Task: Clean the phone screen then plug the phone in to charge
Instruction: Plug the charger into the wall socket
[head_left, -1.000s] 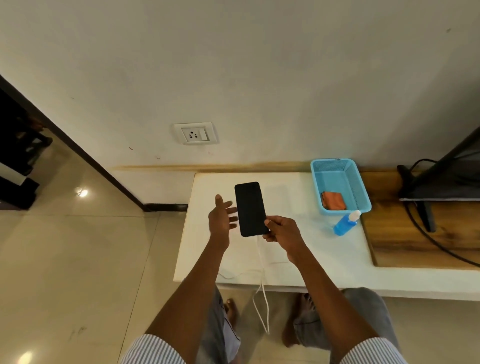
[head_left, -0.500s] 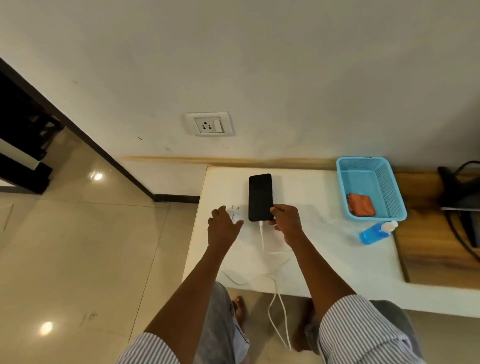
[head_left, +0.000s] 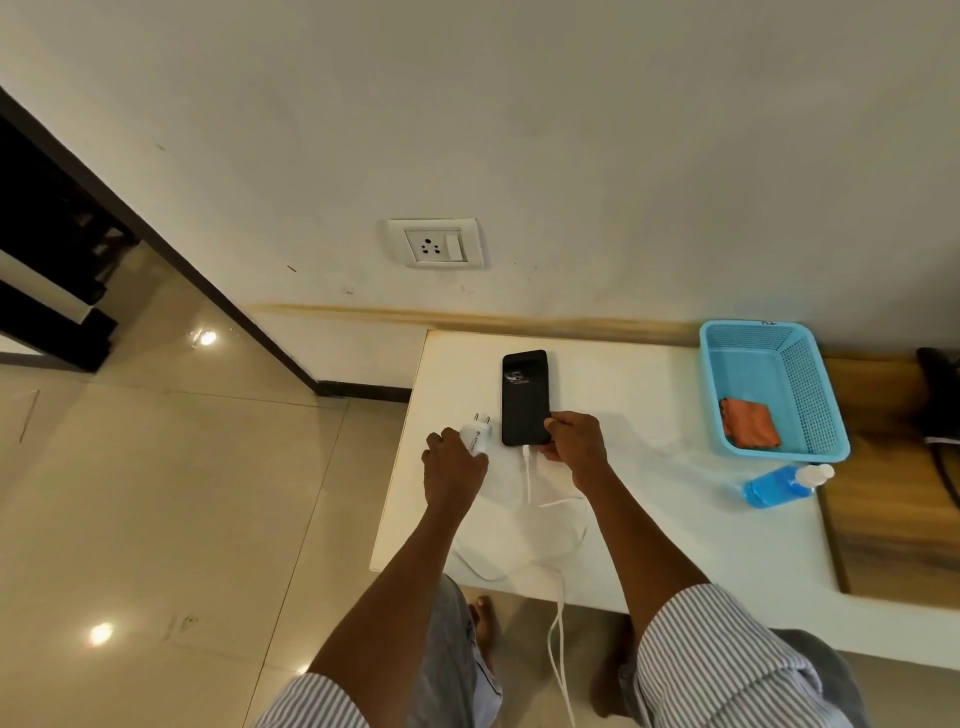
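A black phone (head_left: 524, 395) lies flat on the white table (head_left: 649, 499), screen up and faintly lit near its top. A white cable (head_left: 528, 473) is plugged into its bottom end and loops over the table's front edge. My right hand (head_left: 574, 441) grips the phone's lower right corner. My left hand (head_left: 454, 465) is closed around a white charger plug (head_left: 477, 434) just left of the phone, pins pointing away from me. A wall socket with a switch (head_left: 435, 243) sits on the wall above the table.
A light blue basket (head_left: 810, 395) with an orange cloth (head_left: 748, 423) inside stands at the table's right. A blue spray bottle (head_left: 779, 486) lies in front of it. Wooden board and dark cables at far right. Tiled floor and a dark doorway to the left.
The phone went from held up in my right hand to lying flat on the table. My left hand came down and closed on the charger plug.
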